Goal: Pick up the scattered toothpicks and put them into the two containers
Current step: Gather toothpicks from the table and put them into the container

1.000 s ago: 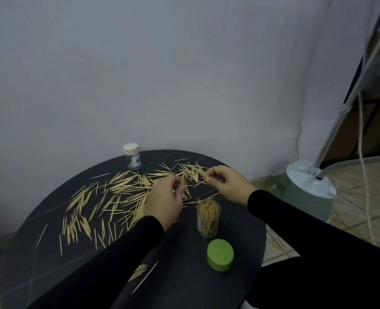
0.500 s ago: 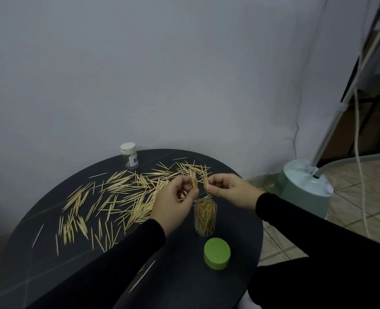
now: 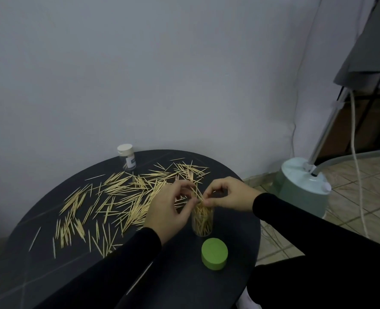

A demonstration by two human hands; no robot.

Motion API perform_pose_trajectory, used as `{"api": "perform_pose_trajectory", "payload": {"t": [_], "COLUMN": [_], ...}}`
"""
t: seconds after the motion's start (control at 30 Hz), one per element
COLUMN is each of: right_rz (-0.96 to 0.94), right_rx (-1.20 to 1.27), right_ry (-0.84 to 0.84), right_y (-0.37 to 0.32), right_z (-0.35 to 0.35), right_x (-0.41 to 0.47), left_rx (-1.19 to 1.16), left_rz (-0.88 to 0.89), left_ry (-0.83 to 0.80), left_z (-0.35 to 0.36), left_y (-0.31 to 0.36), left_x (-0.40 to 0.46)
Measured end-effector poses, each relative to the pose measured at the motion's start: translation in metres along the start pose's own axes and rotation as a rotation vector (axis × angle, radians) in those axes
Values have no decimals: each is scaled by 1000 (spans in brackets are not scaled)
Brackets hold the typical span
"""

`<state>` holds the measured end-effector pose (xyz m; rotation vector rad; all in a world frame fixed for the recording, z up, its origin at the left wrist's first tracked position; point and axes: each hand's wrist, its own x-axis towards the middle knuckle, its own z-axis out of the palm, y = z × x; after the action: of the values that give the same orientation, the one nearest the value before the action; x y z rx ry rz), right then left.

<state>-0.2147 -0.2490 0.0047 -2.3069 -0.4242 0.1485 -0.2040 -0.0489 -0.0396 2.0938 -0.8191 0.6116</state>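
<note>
A small bunch of toothpicks (image 3: 196, 195) is being pinched by the left hand (image 3: 167, 210) and the right hand (image 3: 228, 196) together, just above the mouth of the clear container (image 3: 202, 220), which is standing on the table (image 3: 233, 221) already part-filled. The rest are lying scattered (image 3: 122, 195) across the table, between this container and the white-capped container (image 3: 126, 156) at the far edge. These pieces are judged to be very light, stiff, thin and easily snapped, so they are best being taken mid-length in aligned bundles and lowered point-down.

hands (image 3: 201, 202) — toothpicks (image 3: 117, 197) — jar (image 3: 202, 220)
</note>
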Motion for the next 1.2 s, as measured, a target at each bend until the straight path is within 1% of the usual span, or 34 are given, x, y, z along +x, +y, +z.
{"api": "perform_pose_trajectory", "payload": {"t": [0.1, 0.3, 0.43, 0.5, 0.57, 0.63, 0.67, 0.77, 0.83, 0.97, 1.1, 1.2], "right_rz": [-8, -33, 16, 49, 57, 53, 55, 63, 57, 76, 69, 97], "right_rx": [-31, -12, -85, -131, -148, -148, -145, -151, -152, -141, -139, -174], "right_ry": [-12, -4, -103, -122, -121, -119, -116, -115, -124, -126, -147, -197], "right_y": [1, 6, 4, 4, 5, 5, 5, 4, 5, 5, 9, 14], "right_z": [-2, -6, -9, -9, -10, -10, -10, -10, -10, -10, -10, -11], "right_x": [0, 1, 0, 0, 1, 1, 2, 2, 3, 5, 8, 9], "left_rx": [68, 6, 53, 89, 97, 102, 103, 142, 136, 127, 214, 161], "left_rz": [35, -3, 56, 86, 96, 79, 64, 121, 157, 112, 184, 149], "left_ry": [-14, -78, -231, -288, -255, -197, -193, -299, -332, -216, -261, -243], "left_z": [0, -3, -2, -3, -5, -8, -10, -12, -12, -12, -16, -16], "left_y": [-5, -5, -3, -3, -2, -1, -2, -6, -7, -10, -16, -15], "left_x": [0, 0, -2, -3, -4, -3, -2, -1, -3, -3, -3, -3]}}
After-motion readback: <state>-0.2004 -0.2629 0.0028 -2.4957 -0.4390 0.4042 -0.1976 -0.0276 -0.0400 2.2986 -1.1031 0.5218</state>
